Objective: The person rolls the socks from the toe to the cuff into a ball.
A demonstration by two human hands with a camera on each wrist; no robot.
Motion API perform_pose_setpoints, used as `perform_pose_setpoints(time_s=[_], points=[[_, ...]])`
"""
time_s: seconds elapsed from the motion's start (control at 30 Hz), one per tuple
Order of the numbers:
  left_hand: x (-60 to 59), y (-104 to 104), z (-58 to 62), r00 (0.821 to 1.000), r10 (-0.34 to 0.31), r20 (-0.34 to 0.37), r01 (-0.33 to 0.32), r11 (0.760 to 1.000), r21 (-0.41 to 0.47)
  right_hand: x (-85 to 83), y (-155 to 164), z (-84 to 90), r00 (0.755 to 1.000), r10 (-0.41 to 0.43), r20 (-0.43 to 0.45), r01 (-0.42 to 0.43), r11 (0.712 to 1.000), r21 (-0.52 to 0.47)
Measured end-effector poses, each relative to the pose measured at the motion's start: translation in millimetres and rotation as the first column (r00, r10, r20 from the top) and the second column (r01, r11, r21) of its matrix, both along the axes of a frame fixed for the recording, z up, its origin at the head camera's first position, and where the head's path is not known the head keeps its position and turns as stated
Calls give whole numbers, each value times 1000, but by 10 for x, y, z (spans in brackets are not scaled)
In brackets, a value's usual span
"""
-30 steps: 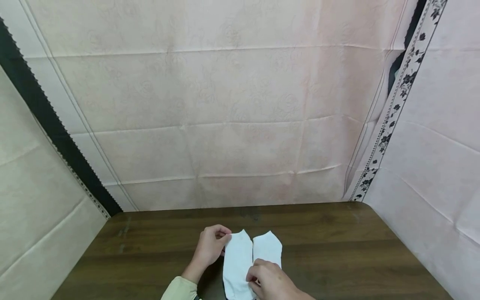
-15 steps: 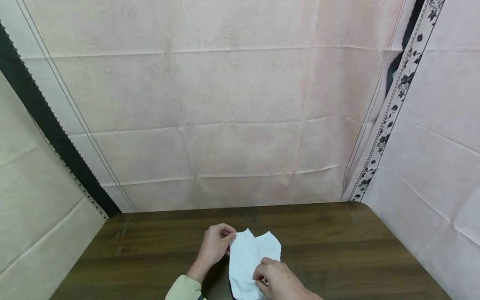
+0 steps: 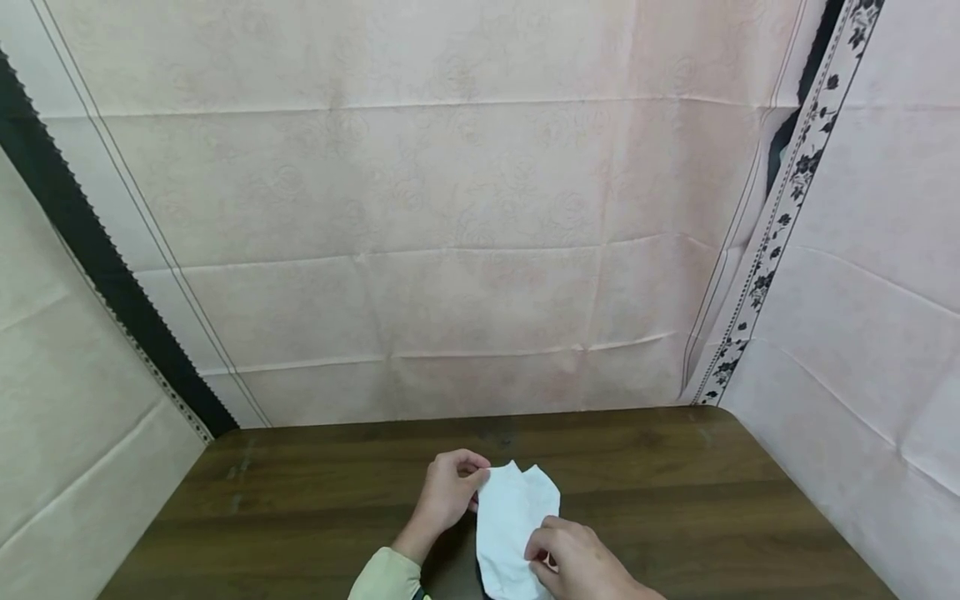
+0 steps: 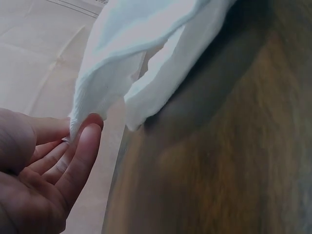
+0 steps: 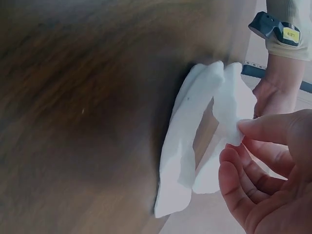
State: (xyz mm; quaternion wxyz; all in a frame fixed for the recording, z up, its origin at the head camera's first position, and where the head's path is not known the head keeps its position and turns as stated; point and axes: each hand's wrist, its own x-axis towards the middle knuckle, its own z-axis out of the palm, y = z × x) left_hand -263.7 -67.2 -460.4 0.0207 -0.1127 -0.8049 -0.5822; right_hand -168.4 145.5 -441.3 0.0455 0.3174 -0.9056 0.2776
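Observation:
Two white socks lie one partly over the other in the head view. My left hand (image 3: 450,493) pinches the far left corner of the upper sock (image 3: 504,521). With thumb and fingers, my right hand (image 3: 573,560) pinches that sock's nearer right side. The lower sock (image 3: 543,490) shows along the right edge and rests on the table. In the left wrist view, the raised sock (image 4: 109,83) hangs from the fingertips above the other sock (image 4: 161,85). A gap separates parts of the held sock (image 5: 236,105) from the lower sock (image 5: 178,146) in the right wrist view.
A brown wood-grain table (image 3: 315,492) lies under the socks. Pale cloth (image 3: 450,208) hangs behind it and on both sides, with a dark strip (image 3: 112,250) at left. A dark wrist device (image 5: 280,31) sits on the left sleeve.
Both hands have moved to the right with the upper sock. The two socks lay side by side with a narrow gap; now the held one covers much of the other.

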Motion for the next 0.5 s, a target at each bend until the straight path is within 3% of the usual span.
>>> perform_pose_setpoints(time_s=[0.33,0.5], points=[[-8,170,0,1000,-26,11,25,999,35,10,168,33,1000,-23,-6,23,999,-40],[-9,228,-16,999,-35,13,34,998,57,12,219,27,999,-38,1,38,999,-11]])
